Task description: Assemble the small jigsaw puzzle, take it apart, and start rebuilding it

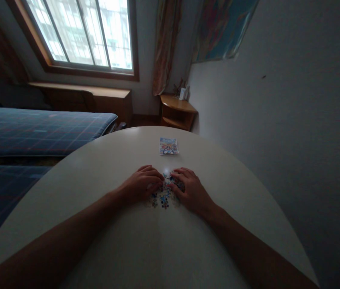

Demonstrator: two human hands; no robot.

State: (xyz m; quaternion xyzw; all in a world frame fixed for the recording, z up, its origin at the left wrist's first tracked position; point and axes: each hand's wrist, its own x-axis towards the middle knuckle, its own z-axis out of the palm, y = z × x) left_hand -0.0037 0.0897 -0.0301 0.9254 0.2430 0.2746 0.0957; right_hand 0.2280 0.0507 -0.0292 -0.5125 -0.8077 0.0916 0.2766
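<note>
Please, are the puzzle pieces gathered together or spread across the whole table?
Gathered together: the puzzle pieces lie in one small cluster around the left hand and right hand.

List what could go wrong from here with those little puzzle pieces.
1. The small pieces look loose, with the left hand and right hand on either side; a quick sweep might scatter them across the table.
2. Both hands cover part of the pile, so a piece could be overlooked.
3. The light on the table is dim, so similar colours may be hard to tell apart.
</note>
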